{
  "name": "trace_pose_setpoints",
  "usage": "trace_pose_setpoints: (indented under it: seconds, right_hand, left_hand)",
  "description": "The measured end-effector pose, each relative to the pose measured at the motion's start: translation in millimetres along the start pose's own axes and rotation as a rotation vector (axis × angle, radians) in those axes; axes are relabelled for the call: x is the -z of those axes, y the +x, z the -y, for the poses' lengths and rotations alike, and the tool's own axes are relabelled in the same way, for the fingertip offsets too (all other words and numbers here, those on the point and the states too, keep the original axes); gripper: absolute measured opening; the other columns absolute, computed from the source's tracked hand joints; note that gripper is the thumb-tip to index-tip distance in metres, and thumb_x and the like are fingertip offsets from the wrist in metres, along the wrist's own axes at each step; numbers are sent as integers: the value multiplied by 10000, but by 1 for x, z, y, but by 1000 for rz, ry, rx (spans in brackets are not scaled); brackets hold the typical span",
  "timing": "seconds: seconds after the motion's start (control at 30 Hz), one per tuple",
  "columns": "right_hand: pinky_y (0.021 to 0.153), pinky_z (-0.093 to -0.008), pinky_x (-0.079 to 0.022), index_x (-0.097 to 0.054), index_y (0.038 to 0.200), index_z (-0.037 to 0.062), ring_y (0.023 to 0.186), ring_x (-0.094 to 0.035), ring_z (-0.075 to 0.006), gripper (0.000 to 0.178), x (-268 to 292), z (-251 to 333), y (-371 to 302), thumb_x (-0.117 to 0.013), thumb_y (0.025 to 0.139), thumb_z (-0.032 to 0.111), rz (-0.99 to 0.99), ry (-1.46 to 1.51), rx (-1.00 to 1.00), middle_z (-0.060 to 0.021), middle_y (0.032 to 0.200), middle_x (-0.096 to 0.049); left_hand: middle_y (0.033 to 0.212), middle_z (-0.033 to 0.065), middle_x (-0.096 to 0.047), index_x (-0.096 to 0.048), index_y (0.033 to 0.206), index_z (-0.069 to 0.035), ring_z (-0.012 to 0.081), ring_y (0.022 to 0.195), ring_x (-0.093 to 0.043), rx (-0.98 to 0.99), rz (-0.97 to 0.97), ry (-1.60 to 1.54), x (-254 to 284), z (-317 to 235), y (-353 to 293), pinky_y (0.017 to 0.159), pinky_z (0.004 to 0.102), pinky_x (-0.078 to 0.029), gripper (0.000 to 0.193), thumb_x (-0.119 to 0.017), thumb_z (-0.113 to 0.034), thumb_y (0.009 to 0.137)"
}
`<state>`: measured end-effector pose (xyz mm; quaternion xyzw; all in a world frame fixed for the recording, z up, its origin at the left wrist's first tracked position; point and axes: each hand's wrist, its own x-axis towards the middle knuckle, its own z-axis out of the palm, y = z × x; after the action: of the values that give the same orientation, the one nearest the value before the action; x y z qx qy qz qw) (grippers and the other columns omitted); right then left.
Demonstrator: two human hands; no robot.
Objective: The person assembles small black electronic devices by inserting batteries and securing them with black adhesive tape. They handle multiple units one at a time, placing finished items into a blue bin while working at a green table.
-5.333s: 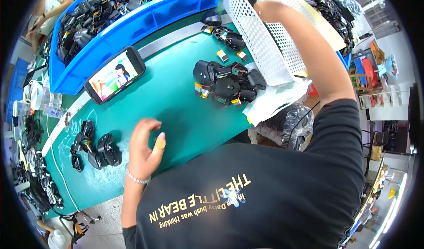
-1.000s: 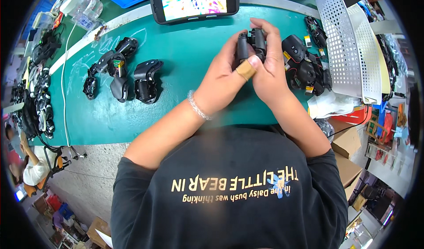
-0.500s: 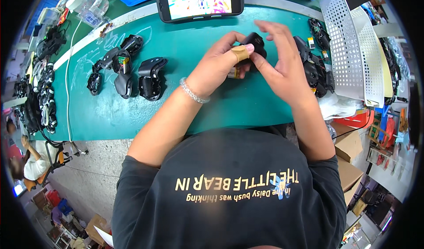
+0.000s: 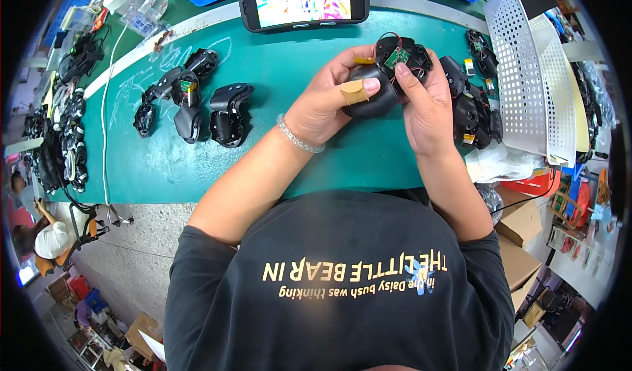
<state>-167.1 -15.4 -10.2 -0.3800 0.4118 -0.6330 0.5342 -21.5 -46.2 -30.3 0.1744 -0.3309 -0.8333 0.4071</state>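
Basket (image 4: 518,75), contents unclear, stands right of the held casing (image 4: 374,102).

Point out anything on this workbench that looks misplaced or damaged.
The phone toward the back of the green workbench seems out of place: it shows a colourful picture amid black device parts. The black device in the left hand and right hand is open, circuit board exposed; no damage is clear.

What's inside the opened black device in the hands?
A green circuit board and a red wire show in the open half. The right hand covers part of it. The left hand holds a smooth black shell, outer side up; its inside is hidden.
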Motion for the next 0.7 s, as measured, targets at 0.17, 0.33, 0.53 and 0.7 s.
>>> trace_pose_setpoints:
  seconds: [0.17,0.33,0.53,0.7]
  right_hand:
    - [758,-223,-426,-451,1053,11,862,-528,-81,235,2,-1,0,-593,877,74,96,-4,86,-31,934,-570]
    - [755,-243,-425,-469,1004,16,853,-516,-87,179,13,4,3,-585,880,73,246,-259,90,-29,921,-568]
    - [724,-310,-429,-493,925,-16,787,-523,-196,212,14,-2,8,-637,818,97,258,-740,441,-80,894,-537]
    - [748,-321,-426,-500,955,-16,841,-525,-246,247,18,10,9,-631,779,96,297,-982,326,-99,924,-518]
  left_hand:
    - [1171,66,-526,-430,1268,-30,160,1081,-499,134,47,-111,1,-4,2,955,306,-386,528,-633,-228,822]
    - [1050,27,-567,-504,1213,-31,102,981,-515,186,71,215,3,-10,2,892,248,-399,407,-594,-226,867]
    - [1014,10,-576,-512,1180,-16,81,915,-504,-45,86,588,-1,-2,3,826,238,-417,335,-552,-196,900]
    - [1067,16,-535,-525,1120,-6,86,984,-484,-149,8,623,1,2,2,877,230,-384,277,-529,-199,921]
